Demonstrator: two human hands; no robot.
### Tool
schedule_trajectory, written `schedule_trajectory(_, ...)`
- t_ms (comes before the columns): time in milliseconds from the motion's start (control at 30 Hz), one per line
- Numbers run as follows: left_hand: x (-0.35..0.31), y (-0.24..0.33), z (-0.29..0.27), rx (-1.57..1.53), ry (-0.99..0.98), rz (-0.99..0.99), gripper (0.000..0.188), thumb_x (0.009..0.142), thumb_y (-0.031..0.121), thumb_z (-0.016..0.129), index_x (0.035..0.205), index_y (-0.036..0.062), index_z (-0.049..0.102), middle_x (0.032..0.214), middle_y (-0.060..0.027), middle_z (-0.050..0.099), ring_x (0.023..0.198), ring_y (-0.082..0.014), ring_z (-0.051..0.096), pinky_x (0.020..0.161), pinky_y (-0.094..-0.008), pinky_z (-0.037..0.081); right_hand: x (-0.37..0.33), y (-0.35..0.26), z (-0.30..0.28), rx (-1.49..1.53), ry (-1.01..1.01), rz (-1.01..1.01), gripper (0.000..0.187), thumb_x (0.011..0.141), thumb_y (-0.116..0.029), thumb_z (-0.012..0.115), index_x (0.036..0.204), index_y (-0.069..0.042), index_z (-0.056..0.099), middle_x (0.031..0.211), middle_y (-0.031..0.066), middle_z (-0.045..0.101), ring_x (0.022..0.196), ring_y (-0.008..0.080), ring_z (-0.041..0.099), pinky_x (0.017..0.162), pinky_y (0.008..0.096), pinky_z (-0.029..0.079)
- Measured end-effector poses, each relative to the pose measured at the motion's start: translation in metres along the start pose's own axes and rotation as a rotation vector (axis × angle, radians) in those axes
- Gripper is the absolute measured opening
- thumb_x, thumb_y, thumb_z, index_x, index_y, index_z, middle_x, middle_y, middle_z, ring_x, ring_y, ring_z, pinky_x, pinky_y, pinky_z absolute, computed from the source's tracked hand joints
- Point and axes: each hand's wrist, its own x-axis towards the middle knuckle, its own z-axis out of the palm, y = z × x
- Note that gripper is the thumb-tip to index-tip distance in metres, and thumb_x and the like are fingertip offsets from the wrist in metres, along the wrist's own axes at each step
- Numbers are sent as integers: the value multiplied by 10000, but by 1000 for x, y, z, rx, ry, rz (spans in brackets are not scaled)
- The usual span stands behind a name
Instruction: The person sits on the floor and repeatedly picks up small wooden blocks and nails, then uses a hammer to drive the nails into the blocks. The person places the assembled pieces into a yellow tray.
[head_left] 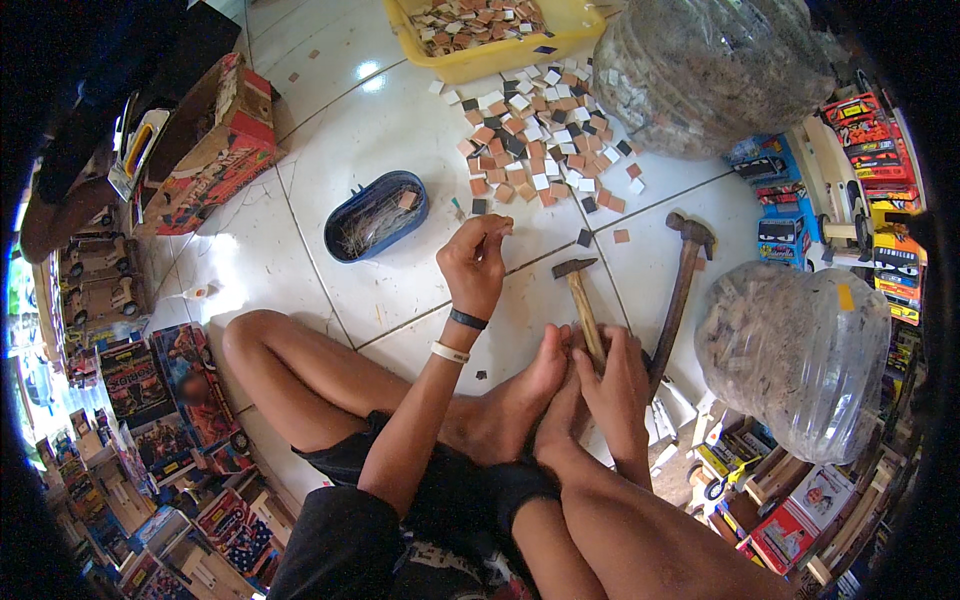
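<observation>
My left hand [474,262], raised over the white floor, has its fingertips pinched together; whatever is between them is too small to make out. Beside my feet, my right hand [612,380] is closed around the wooden handle of a small hammer [584,300], its dark head pointing away from me. To the left of my left hand stands a blue oval tin [333,232] holding thin nails and one small square piece. Just beyond my hands spreads a pile of small square pieces [540,150] in brown, white and black.
A second hammer [676,300] lies to the right. At the back, a yellow tray [480,66] holds more squares. Two large clear plastic bags [715,75] bulge on the right. Wooden toy trucks [215,520] crowd both sides, and a red cardboard box [215,160] stands at left.
</observation>
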Motion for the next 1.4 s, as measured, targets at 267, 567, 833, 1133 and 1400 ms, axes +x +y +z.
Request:
schedule_trajectory(267, 0, -2, -1, -26, -19, 13, 141, 896, -129, 710, 963, -7, 734, 987, -106, 806, 921, -197, 765, 823, -316, 585, -35, 10, -47, 385, -277, 168, 494, 1046, -199, 616, 1477, 22, 519, 1177, 319, 703, 1071, 479, 706, 909, 488, 549)
schedule_trajectory(567, -4, 0, -2, 48, 7, -48, 182, 878, -146, 684, 984, -6, 734, 954, -126, 794, 829, -181, 740, 750, -301, 568, -8, -37, -49, 163, -133, -230, 580, 1050, -53, 524, 1615, -147, 429, 1442, 295, 588, 1310, 493, 587, 1026, 511, 562)
schedule_trajectory(833, -5, -7, 1, 39, 12, 7, 205, 878, -135, 657, 984, 21, 737, 890, -93, 766, 751, -149, 668, 670, -285, 512, -8, -37, -43, 93, -104, -266, 598, 1014, -6, 539, 1594, -123, 454, 1410, 295, 617, 1302, 465, 612, 1029, 497, 562)
schedule_trajectory(1133, -5, -11, 0, 37, -11, 4, 200, 872, -128, 658, 974, 24, 738, 935, -101, 792, 808, -192, 745, 736, -311, 559, -8, -28, -33, 106, -52, -340, 795, 944, -5, 576, 1664, -253, 345, 1445, 338, 564, 1334, 530, 555, 952, 553, 600)
schedule_trajectory(1400, -4, 2, -1, 70, 8, 49, 112, 875, -90, 722, 928, 5, 695, 853, -121, 741, 732, -200, 700, 687, -343, 542, -6, -29, -31, 127, -55, -276, 639, 1050, -78, 506, 1654, -232, 363, 1431, 315, 583, 1339, 514, 555, 983, 545, 583)
